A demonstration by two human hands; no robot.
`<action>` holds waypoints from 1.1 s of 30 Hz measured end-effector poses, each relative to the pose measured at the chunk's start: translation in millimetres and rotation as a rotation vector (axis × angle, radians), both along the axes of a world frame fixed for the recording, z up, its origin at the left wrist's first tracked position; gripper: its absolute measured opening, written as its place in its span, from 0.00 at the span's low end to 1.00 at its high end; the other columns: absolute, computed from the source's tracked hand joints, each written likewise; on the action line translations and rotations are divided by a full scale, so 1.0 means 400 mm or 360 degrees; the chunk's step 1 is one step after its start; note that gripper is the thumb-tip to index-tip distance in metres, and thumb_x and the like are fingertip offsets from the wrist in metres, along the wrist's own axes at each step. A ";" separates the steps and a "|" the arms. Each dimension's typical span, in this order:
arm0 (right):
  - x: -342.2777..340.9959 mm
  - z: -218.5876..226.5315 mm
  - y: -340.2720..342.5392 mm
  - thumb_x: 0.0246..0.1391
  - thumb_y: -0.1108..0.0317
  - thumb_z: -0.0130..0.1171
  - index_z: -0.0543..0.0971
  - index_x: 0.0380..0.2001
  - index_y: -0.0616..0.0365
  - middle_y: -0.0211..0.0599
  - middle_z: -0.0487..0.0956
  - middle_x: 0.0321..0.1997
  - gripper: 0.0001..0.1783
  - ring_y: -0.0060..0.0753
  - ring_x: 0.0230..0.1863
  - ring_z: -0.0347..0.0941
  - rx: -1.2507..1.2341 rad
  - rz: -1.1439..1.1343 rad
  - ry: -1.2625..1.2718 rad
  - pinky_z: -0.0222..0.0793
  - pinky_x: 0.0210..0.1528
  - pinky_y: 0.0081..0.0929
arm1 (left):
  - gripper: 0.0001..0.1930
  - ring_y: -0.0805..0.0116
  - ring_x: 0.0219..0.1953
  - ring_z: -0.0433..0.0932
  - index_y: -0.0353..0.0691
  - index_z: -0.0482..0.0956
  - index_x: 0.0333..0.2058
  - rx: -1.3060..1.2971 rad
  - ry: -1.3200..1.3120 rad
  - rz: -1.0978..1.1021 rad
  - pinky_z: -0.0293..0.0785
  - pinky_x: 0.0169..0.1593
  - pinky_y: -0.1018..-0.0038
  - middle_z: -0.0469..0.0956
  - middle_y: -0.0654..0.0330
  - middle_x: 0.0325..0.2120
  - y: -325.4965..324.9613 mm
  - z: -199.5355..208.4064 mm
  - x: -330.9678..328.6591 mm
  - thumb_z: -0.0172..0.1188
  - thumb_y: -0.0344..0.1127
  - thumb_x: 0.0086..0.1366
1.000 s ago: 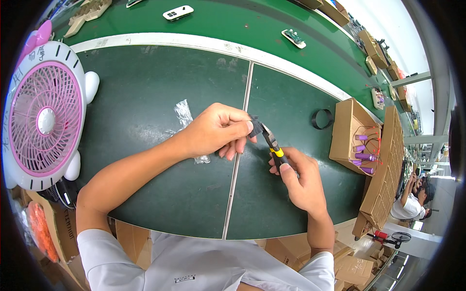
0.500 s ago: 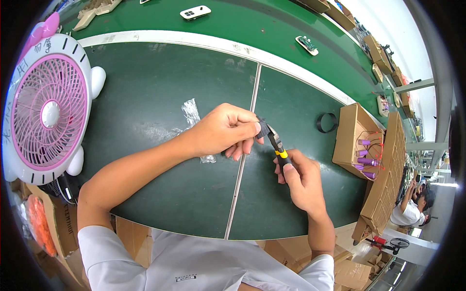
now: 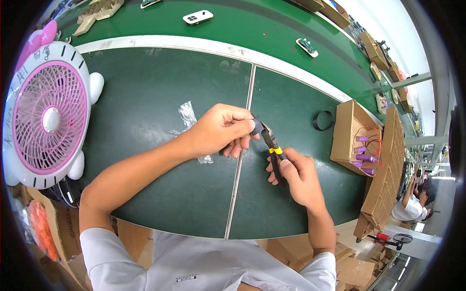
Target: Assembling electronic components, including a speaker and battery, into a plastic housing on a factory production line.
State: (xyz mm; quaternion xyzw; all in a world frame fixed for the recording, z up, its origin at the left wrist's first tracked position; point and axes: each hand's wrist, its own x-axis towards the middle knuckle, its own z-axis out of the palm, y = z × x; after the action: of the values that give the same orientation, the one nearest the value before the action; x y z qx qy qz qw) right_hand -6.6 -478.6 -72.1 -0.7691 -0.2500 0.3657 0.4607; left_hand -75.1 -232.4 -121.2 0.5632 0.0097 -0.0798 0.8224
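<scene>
My left hand (image 3: 224,128) pinches a small dark flat piece (image 3: 257,127) between thumb and fingers, over the seam of the green tabletop. From the right, my right hand (image 3: 302,179) grips a pair of cutting pliers (image 3: 274,150) with black and yellow handles. Their jaws point up and left, right at the edge of the dark piece. The handles stand apart. Whether the jaws touch the piece I cannot tell. Crumpled clear plastic film (image 3: 187,114) lies on the table beyond my left forearm.
A pink and white fan (image 3: 51,119) stands at the left. To the right lie a black ring (image 3: 323,121) and a cardboard box (image 3: 343,131) holding purple cylinders with wires. Behind the white rail, a green belt (image 3: 242,29) carries a white casing (image 3: 198,17) and a circuit board (image 3: 307,47).
The pliers' handles have spread and their jaws have parted beside the dark piece. More of the piece's flat face shows now. My left hand has barely moved.
</scene>
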 end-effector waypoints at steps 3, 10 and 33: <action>0.010 0.007 -0.014 0.65 0.67 0.48 0.78 0.45 0.72 0.42 0.83 0.34 0.17 0.29 0.31 0.80 -0.0010 0.0087 -0.0150 0.78 0.38 0.29 | 0.14 0.74 0.17 0.77 0.29 0.80 0.35 -0.0021 -0.0016 0.0033 0.72 0.20 0.79 0.79 0.58 0.20 0.004 -0.001 -0.002 0.51 0.33 0.76; 0.053 0.025 -0.025 0.54 0.64 0.63 0.79 0.48 0.67 0.51 0.81 0.46 0.21 0.56 0.44 0.80 -0.0045 0.0094 -0.1138 0.76 0.49 0.40 | 0.09 0.75 0.17 0.77 0.33 0.79 0.36 -0.0099 0.0083 0.0104 0.71 0.19 0.79 0.79 0.59 0.22 0.003 -0.004 -0.001 0.56 0.32 0.73; 0.089 -0.011 -0.043 0.54 0.62 0.62 0.78 0.49 0.67 0.50 0.79 0.45 0.23 0.54 0.45 0.78 0.0023 -0.0001 -0.1273 0.74 0.50 0.42 | 0.11 0.66 0.18 0.79 0.39 0.66 0.55 -0.0001 0.0067 0.0425 0.73 0.19 0.74 0.81 0.54 0.26 0.006 -0.006 0.010 0.48 0.32 0.77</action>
State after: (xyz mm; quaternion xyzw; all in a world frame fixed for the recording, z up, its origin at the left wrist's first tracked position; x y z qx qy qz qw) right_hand 29.1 -495.8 -76.5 -0.8476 -0.4120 0.0353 0.3327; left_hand -71.3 -230.0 -123.7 0.5547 0.1016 0.0185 0.8256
